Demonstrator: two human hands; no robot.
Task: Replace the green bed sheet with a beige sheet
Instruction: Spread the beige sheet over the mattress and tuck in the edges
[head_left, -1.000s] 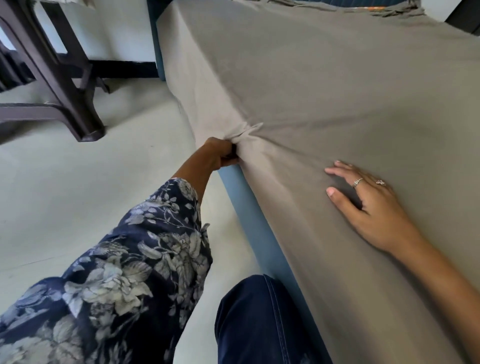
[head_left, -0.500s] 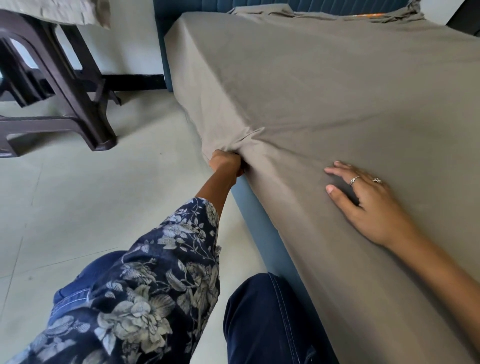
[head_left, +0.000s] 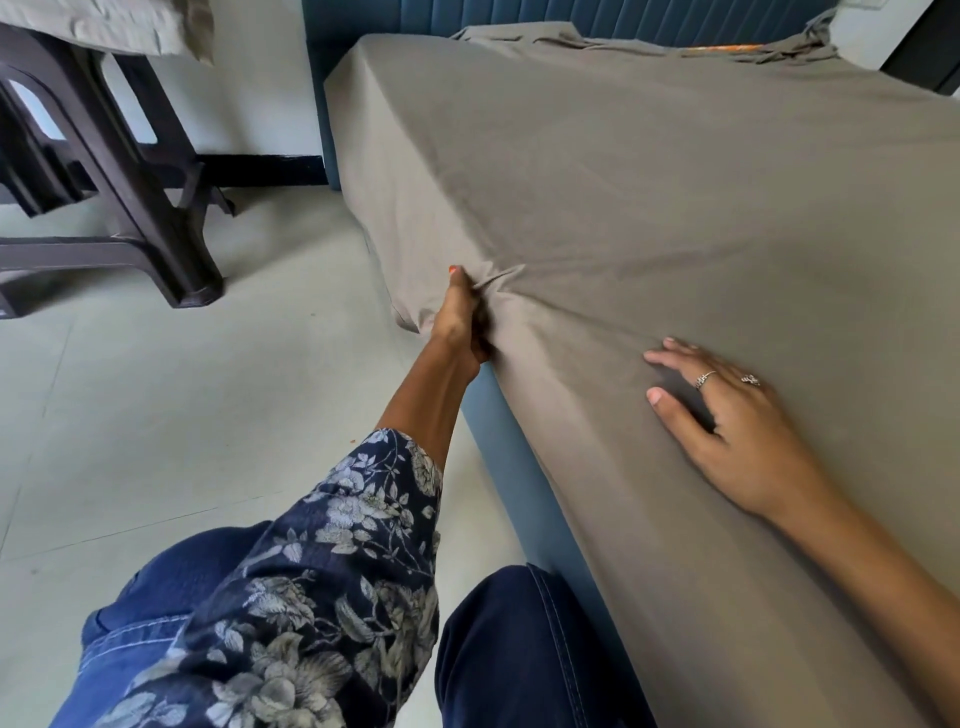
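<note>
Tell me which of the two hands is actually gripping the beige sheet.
The left hand, at the bed's side edge, bunches the beige fabric sheet in curled fingers. The ringed right hand only lies flat on top, fingers straight.

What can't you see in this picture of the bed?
- Head view: the left hand fingertips, buried in bunched beige sheet.
- The mattress, covered by the sheet.
- The bed's far right side, cut off by the frame edge.
- The orange thing by the headboard, mostly under fabric.

Blue bed (head_left: 524, 467) under beige sheet (head_left: 649, 197), on floor (head_left: 156, 415).
</note>
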